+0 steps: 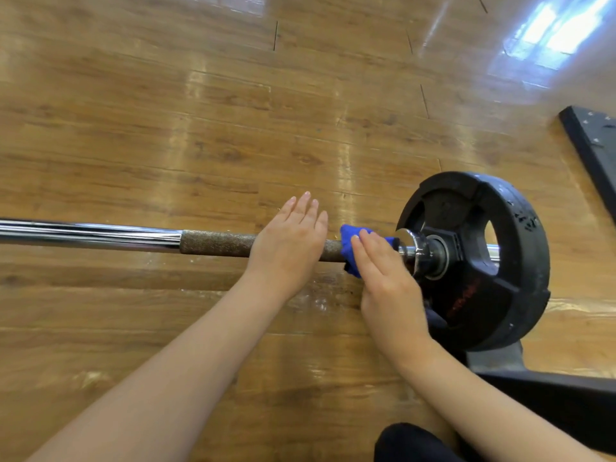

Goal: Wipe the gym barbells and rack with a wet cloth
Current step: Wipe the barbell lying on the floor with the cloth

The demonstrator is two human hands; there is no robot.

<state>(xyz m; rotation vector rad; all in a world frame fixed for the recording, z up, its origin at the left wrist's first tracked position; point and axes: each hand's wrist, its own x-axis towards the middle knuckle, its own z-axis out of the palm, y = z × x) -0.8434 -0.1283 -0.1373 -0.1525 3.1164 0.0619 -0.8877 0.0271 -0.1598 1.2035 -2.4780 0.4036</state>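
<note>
cloth [350,243] wraps the barbell [216,243], whose long axis runs left-right; right hand [386,278] presses it, fingers straight together, left hand [290,243] flat alongside.

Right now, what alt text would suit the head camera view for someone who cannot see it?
A person's right hand presses a blue cloth onto a barbell beside its black weight plate, while the left hand rests flat on the bar above a wooden floor.

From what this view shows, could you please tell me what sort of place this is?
Most likely a gym: a barbell loaded with a black weight plate lies over a glossy wood floor.
</note>
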